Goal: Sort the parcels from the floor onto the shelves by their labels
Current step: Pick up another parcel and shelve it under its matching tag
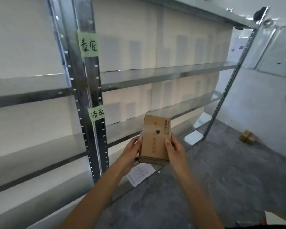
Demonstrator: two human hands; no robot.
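Brown corrugated card fills the grip: the parcel (155,139) is a small flat box, held on end between both hands in front of the rack. Fingers of the left hand (132,149) curl round its left edge and lower corner; the right hand (173,146) presses its thumb on the printed face with the other fingers behind the right edge, so both are clasped on the box. Held this way the face with red print and a small black code block tilts up towards the eyes, probably so the marking can be read against the shelf tags.

Just beyond the box's upper left corner, a pale green paper tag (97,114) with handwritten characters is stuck to the perforated steel upright (96,90); a second green tag (89,44) sits higher on the same post. The shelves (163,75) are thin, dull galvanised sheet, bare where visible.

A white printed sheet (140,174) lies on the rough grey concrete floor (221,179) below the hands, and another brown parcel (248,136) waits near the rack's far right foot.
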